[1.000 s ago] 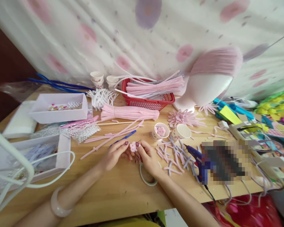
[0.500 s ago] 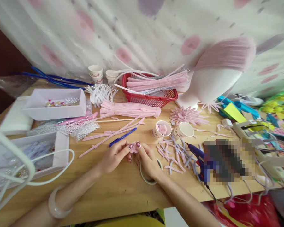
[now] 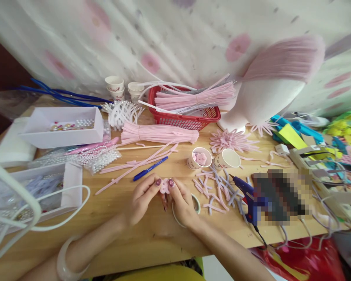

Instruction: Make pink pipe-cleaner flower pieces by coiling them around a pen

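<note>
Between the fingertips of both hands is a small pink pipe-cleaner flower (image 3: 164,186). My left hand (image 3: 143,198) pinches its left side with thumb and finger, and my right hand (image 3: 181,201) pinches its right side. Part of a roll of tape (image 3: 196,204) shows from under my right hand. A blue pen (image 3: 150,168) lies just beyond my left hand. Past my right hand stands a paper cup (image 3: 193,160) with pink flower pieces (image 3: 200,158) inside, beside a second paper cup (image 3: 227,160). Short pink and lilac pipe-cleaner pieces (image 3: 219,193) lie scattered to the right.
A blue glue gun (image 3: 248,199) rests at the right near a power strip (image 3: 304,162). Behind are a pink pipe-cleaner bundle (image 3: 160,134), a red basket (image 3: 178,120) and a white mannequin head (image 3: 269,95). White boxes (image 3: 62,136) with beads stand left, near a white cable (image 3: 76,212).
Both hands still pinch the pink flower, which is turned slightly and shows more of its petals. My view has shifted a little.
</note>
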`<state>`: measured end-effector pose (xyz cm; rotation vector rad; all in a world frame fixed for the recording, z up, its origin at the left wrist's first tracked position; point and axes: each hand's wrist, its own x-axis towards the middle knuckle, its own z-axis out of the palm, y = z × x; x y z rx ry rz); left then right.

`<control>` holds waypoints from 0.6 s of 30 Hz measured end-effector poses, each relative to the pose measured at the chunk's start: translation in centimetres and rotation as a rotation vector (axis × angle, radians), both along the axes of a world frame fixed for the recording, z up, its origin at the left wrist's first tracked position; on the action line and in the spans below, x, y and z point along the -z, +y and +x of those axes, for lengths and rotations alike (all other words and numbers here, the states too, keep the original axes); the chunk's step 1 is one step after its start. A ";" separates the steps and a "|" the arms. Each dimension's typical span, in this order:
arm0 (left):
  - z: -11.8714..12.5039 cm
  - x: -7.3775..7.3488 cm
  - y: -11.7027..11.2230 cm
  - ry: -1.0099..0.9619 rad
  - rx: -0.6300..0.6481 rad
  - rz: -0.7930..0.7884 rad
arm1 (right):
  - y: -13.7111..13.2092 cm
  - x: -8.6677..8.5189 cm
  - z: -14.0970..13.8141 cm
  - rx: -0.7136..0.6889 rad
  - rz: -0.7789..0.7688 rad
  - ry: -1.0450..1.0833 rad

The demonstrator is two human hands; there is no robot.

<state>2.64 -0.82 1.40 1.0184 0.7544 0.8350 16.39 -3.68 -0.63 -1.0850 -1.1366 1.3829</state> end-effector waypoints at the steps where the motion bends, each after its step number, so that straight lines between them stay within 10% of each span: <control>1: -0.1 0.2 0.1 -0.014 0.002 -0.029 | 0.1 0.1 0.0 -0.012 -0.005 0.024; 13: -0.4 1.1 0.1 0.091 0.030 0.034 | 0.0 -0.3 0.3 -0.067 0.037 -0.209; 18: -0.4 1.6 0.6 0.108 -0.084 -0.016 | 0.7 -2.3 2.1 0.010 0.353 -0.571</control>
